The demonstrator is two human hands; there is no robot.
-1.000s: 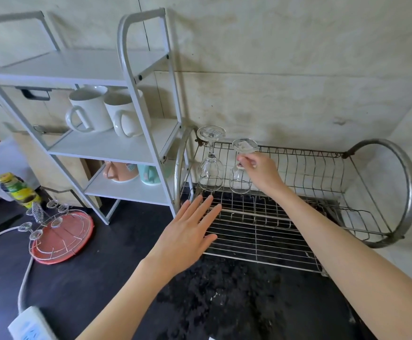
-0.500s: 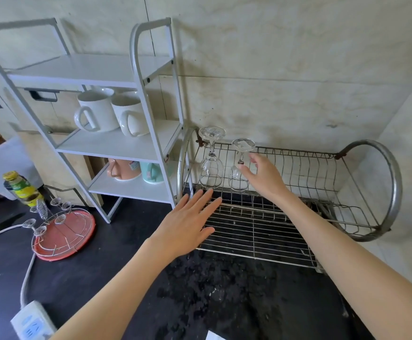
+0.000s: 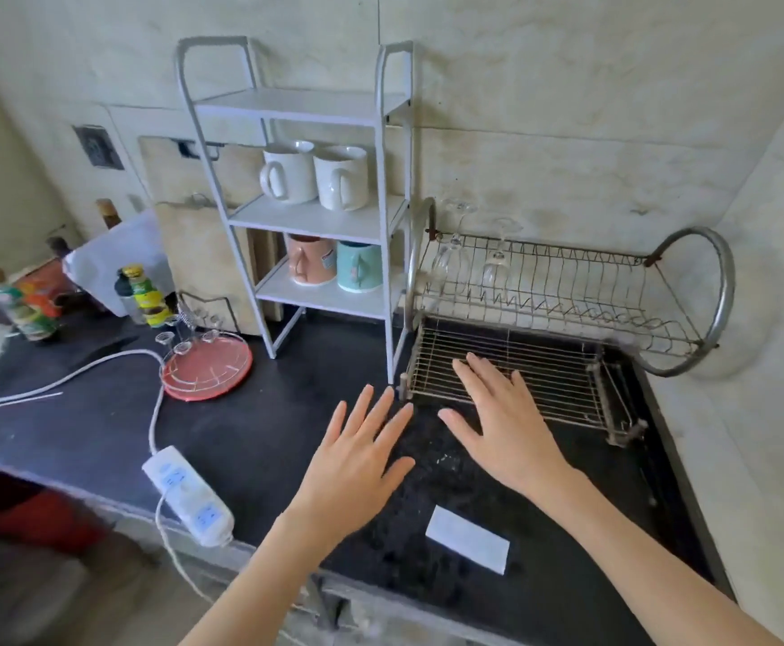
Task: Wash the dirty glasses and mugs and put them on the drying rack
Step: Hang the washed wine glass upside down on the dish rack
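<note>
Head view: right hand [image 3: 504,426] has let go of the second wine glass [image 3: 497,268] and drawn back over the drying rack [image 3: 567,291] front edge; left hand [image 3: 357,454] hovers above the table [image 3: 77,426]. Fingers of both spread, holding nothing. Both glasses [image 3: 450,254] stand inverted on the rack's upper tier, so that placement looks complete; mugs [image 3: 315,177] sit on the shelf.

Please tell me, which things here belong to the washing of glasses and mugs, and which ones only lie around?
Belong to the job:
- two clear stemmed glasses, upside down on the metal wire drying rack
- two white mugs
- pink mug and teal mug

Only lying about:
- white power strip
- round red tray
- white paper slip
- sauce bottles
</note>
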